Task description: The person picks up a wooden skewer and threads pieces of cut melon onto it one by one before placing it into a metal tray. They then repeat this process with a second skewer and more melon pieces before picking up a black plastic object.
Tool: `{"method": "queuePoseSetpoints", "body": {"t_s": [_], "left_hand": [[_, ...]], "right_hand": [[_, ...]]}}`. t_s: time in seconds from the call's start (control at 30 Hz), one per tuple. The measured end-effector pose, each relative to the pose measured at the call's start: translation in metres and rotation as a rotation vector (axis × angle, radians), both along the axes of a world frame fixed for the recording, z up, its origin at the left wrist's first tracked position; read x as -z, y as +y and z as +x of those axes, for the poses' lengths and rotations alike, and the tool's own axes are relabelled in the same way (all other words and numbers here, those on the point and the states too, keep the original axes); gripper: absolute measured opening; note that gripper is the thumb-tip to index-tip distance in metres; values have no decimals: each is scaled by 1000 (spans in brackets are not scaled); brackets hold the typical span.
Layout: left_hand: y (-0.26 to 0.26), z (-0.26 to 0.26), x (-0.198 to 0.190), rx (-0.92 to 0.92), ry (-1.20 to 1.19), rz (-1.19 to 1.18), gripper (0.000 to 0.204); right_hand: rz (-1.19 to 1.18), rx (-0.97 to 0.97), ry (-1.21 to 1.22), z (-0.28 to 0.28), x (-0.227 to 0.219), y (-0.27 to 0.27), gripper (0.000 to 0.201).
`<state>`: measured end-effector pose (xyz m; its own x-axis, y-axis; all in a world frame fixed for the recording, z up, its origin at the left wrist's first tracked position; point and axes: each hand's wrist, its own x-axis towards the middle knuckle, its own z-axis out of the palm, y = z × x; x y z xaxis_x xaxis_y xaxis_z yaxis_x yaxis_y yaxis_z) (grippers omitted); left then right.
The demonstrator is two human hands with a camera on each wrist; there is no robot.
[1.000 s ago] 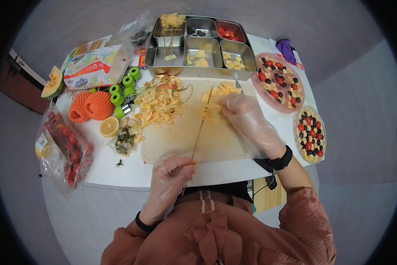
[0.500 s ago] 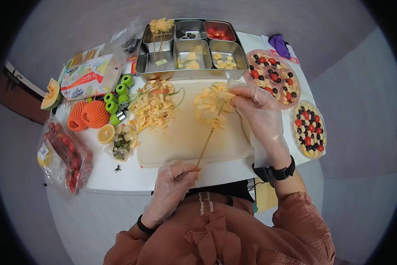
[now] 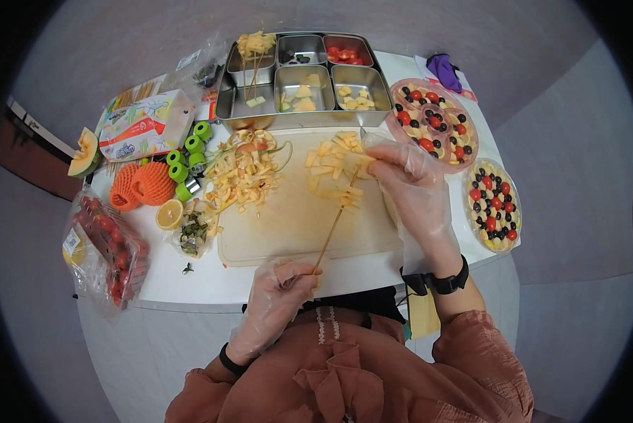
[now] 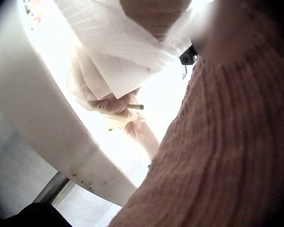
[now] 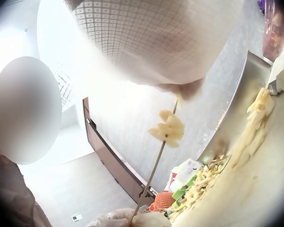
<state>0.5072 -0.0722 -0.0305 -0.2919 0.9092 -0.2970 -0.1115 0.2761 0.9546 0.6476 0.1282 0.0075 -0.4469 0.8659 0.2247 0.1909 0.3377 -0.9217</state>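
In the head view my gloved left hand (image 3: 275, 299) grips a thin wooden skewer (image 3: 330, 238) near its lower end. The blunt end of the skewer (image 4: 136, 107) sticks out past the glove in the left wrist view. Several pale yellow fruit pieces (image 5: 168, 128) are threaded close to the upper tip, clustered together. At that tip, my gloved right hand (image 3: 420, 194) pinches another pale yellow piece (image 3: 358, 163) between thumb and fingers. Behind it, more cut fruit sticks (image 3: 327, 158) lie on the cutting board (image 3: 260, 243).
Fruit peelings (image 3: 249, 173) heap on the board's left. Behind stands a steel tray (image 3: 302, 121) with fruit containers and skewers. Fruit platters (image 3: 494, 204) sit at right. Left are green-capped cutters (image 3: 178, 171), orange foam nets (image 3: 152, 185), a lemon half (image 3: 169, 214) and bagged tomatoes (image 3: 112, 243).
My right hand has come from beside the board's fruit to the skewer's tip, a piece in its fingers. The skewer now leans more to the right; the left hand keeps its grip.
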Motion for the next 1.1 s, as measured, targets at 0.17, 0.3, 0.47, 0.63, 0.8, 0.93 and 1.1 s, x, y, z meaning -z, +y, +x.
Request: {"method": "queuePoseSetpoints", "body": {"t_s": [0.17,0.3,0.47,0.63,0.8,0.93,1.1], "left_hand": [[-1,1,2,-9,-8,18,12],[-1,0,4,13,12,45,11],[-1,-1,2,42,-19,32,11],[-2,1,7,16,-35,9,12],[-2,0,5,30,-37,6,11],[-2,1,7,21,-48,47,11],[-2,1,5,19,-28,62,11]], "right_hand": [[117,-1,-20,1,2,0,19],[175,-11,-2,1,3,0,18],[381,-14,-87,1,-5,-3,15],[451,-48,-100,3,-4,-3,16],[536,-68,-133,4,-6,-5,16],[304,-52,-111,6,-2,-10,14],[283,-83,-98,7,-6,-14,13]]}}
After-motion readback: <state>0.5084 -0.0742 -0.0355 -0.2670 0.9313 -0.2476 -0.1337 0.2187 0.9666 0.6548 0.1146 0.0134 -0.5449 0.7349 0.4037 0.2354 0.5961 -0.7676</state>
